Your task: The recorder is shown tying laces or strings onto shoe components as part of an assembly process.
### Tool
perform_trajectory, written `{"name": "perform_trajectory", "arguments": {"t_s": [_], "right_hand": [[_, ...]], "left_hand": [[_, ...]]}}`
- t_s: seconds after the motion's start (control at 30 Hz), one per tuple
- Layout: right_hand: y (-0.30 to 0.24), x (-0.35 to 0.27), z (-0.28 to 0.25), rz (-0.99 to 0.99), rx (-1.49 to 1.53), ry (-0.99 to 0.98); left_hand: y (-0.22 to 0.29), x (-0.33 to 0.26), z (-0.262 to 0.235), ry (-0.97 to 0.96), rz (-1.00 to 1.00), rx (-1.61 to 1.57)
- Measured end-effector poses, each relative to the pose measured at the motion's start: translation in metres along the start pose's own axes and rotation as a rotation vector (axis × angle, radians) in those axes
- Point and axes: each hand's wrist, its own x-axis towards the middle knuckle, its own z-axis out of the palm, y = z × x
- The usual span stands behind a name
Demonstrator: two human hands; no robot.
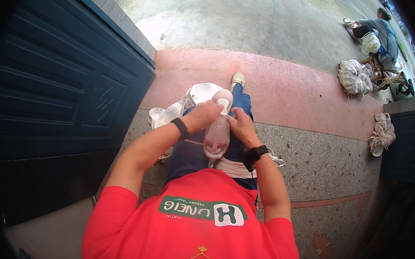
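A pale pink shoe sole [216, 139] lies along my lap, toe end pointing away from me. My left hand [202, 115] is closed on its upper left side near the rounded far end. Just across from it, my right hand [239, 124] grips the right edge, fingers curled around it. Thin white cord [274, 157] trails from under the piece toward the floor on my right. Both wrists carry black bands. My legs in blue trousers [242, 103] stretch forward, one light shoe [238, 78] on the red floor strip.
A dark blue panelled door [61, 85] fills the left side. White bags or cloth bundles [180, 109] lie beside my left knee. Far right, another person [380, 38] sits working on a stool, with white bundles [354, 76] near them and another bundle [382, 133] by a blue door.
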Motion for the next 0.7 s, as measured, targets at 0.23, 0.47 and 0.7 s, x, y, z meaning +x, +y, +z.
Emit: {"name": "perform_trajectory", "arguments": {"t_s": [0.23, 0.47, 0.7], "right_hand": [[0.085, -0.079, -0.168, 0.556, 0.67, -0.098], [0.224, -0.223, -0.357, 0.411, 1.679, 0.731], [0.168, -0.213, -0.434, 0.073, 1.245, 0.859]], "left_hand": [[-0.143, -0.184, -0.143, 0.338, -0.739, 0.287], [-0.203, -0.437, -0.357, 1.617, -1.4, -0.804], [-0.212, -0.345, -0.311, 1.261, -1.183, -1.084]]}}
